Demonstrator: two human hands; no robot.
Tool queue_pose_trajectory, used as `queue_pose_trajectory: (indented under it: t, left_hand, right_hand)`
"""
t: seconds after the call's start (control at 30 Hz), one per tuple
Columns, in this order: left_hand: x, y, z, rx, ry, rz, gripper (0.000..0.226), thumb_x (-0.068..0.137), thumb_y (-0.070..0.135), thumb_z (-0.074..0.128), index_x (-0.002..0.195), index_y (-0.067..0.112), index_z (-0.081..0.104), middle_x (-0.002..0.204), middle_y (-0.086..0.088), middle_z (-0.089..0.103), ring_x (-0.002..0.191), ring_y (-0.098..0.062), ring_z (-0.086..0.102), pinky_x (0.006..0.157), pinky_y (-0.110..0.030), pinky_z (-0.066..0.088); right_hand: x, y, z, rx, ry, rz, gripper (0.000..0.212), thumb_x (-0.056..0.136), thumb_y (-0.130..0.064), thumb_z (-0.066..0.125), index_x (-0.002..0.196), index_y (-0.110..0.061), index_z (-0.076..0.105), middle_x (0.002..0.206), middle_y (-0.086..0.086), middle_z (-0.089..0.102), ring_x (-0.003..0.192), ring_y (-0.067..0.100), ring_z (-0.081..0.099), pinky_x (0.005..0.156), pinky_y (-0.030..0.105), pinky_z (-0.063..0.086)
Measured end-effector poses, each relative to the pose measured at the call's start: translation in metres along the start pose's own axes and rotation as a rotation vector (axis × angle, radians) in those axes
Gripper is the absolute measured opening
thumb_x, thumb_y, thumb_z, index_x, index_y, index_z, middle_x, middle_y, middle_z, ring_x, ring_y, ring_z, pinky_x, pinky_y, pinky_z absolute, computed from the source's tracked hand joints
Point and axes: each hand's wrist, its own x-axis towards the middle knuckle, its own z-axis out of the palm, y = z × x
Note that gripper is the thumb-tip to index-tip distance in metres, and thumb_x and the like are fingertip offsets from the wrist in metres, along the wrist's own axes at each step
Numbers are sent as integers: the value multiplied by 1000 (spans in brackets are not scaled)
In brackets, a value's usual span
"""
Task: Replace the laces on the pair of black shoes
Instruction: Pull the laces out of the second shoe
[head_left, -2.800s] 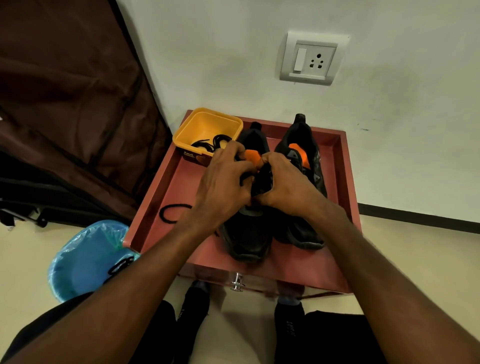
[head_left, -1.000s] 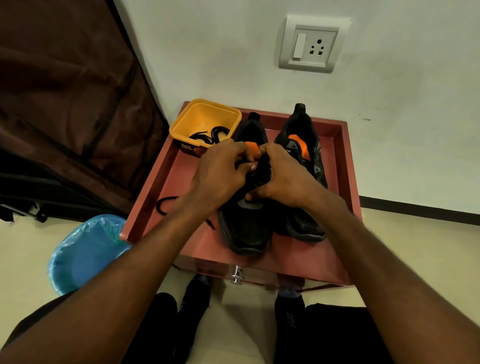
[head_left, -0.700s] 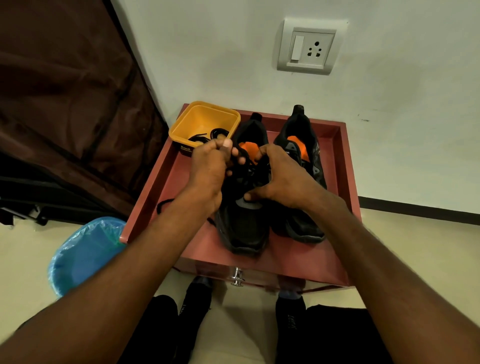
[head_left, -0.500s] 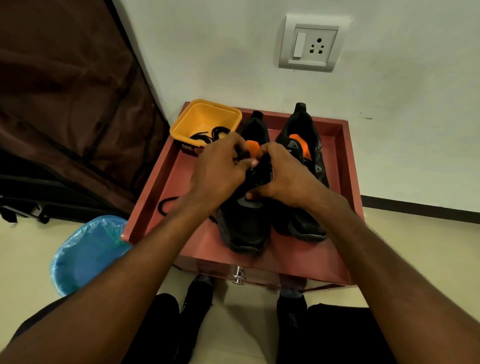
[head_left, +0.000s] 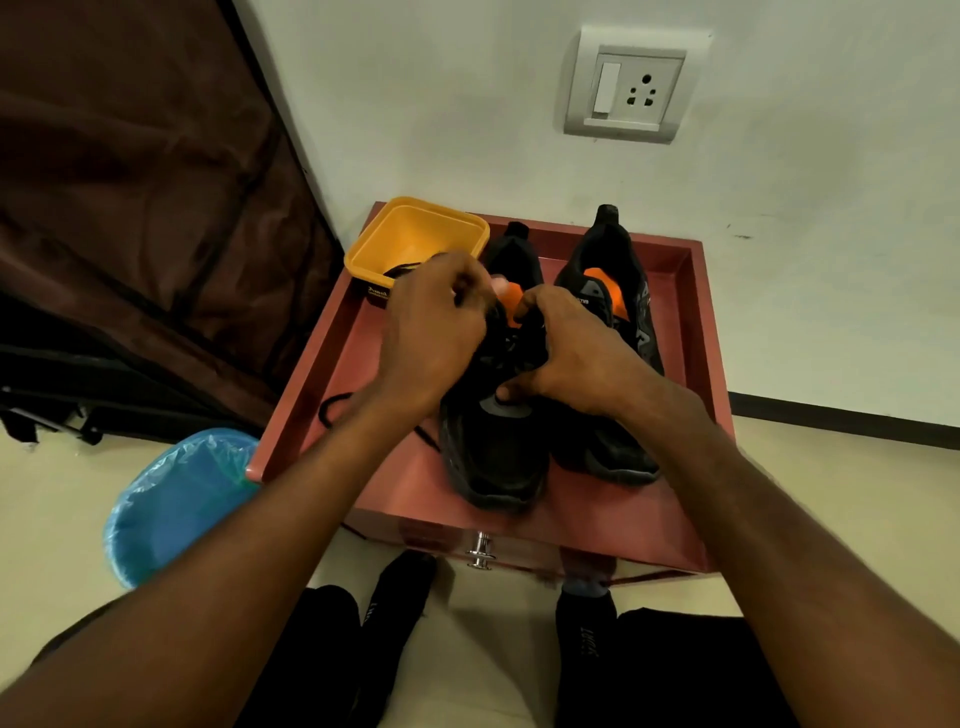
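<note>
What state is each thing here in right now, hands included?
Left hand: curled, pinching a black lace.
Right hand: gripping the left black shoe.
Right black shoe: upright, untouched.
Yellow plastic tub: open, lace inside.
Loose black lace: lying on the red tray.
Blue-lined bin: open.

The reddish table (head_left: 670, 525) with a raised rim has two black shoes (head_left: 493, 457) sitting side by side, a yellow tub (head_left: 415, 244) in the far left corner, and a loose black lace (head_left: 332, 410) near the left edge.
</note>
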Motion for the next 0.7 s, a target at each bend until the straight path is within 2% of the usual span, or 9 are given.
queue_pose_trajectory:
  t: [0.1, 0.2, 0.3, 0.37, 0.43, 0.47, 0.53, 0.6, 0.7]
  left_hand:
    - [-4, -12, 8, 371, -186, 93, 16, 87, 34, 80, 91, 20, 74, 96, 2, 64, 97, -19, 57, 75, -32, 47]
    - [-8, -9, 7, 433, -160, 99, 11, 90, 27, 78, 85, 18, 73, 98, 1, 61, 103, -23, 51, 81, -36, 45]
    - [-11, -1, 4, 455, -91, 84, 10, 93, 24, 71, 84, 24, 67, 95, 7, 63, 102, -17, 53, 94, -44, 36]
    - [-7, 5, -1, 269, -21, 72, 16, 92, 9, 62, 85, 23, 63, 90, 8, 69, 96, -15, 63, 99, -50, 41]
    - [1, 11, -11, -242, 16, 9, 18, 97, 0, 53, 87, 15, 58, 90, -5, 74, 88, -21, 70, 83, -39, 53]
    - [6, 15, -16, -504, 32, -44, 19, 102, 1, 48, 89, 13, 54, 91, -11, 74, 86, -23, 71, 74, -33, 54]
    - [13, 16, -24, -796, 67, -158, 19, 109, 8, 41, 93, 14, 49, 82, -9, 69, 77, -23, 70, 63, -30, 52]
    - [15, 9, -21, -701, 56, -241, 17, 110, 13, 41, 95, 16, 48, 72, 1, 62, 64, -16, 61, 53, -29, 47]
    - [7, -6, -11, -178, -52, -137, 11, 102, 21, 64, 97, 14, 58, 76, 7, 61, 63, -7, 54, 55, -24, 43]
  right_hand:
    - [0, -1, 0, -7, 2, -4, 85, 67, -39, 95, 135, -26, 44, 134, -9, 46, 114, 15, 55, 91, 42, 54]
    - [-2, -3, 1, -3, 5, -19, 81, 67, -38, 95, 130, -27, 46, 132, -9, 47, 113, 16, 55, 93, 46, 54]
    - [-2, -4, 0, -13, 6, -16, 81, 67, -36, 95, 131, -26, 46, 134, -8, 47, 115, 17, 55, 94, 45, 53]
    - [-3, -4, -1, -6, 3, -1, 86, 67, -36, 95, 135, -25, 45, 137, -9, 47, 120, 17, 55, 96, 44, 53]
    - [-3, -3, -3, 9, -3, 7, 88, 67, -36, 96, 137, -25, 44, 139, -9, 46, 125, 17, 53, 100, 42, 52]
    - [-3, -2, -3, 16, -6, 8, 89, 67, -36, 96, 138, -24, 43, 141, -9, 46, 127, 16, 52, 101, 41, 50]
    - [-3, -1, -4, 17, -10, 5, 89, 68, -36, 96, 138, -25, 43, 143, -9, 46, 128, 16, 50, 102, 39, 49]
    - [-3, 0, -4, 15, -14, 2, 85, 68, -37, 95, 135, -27, 44, 142, -9, 46, 126, 16, 51, 100, 39, 50]
    - [-2, 0, -3, 10, -10, 2, 82, 68, -36, 96, 132, -28, 45, 138, -10, 47, 121, 15, 52, 97, 41, 52]
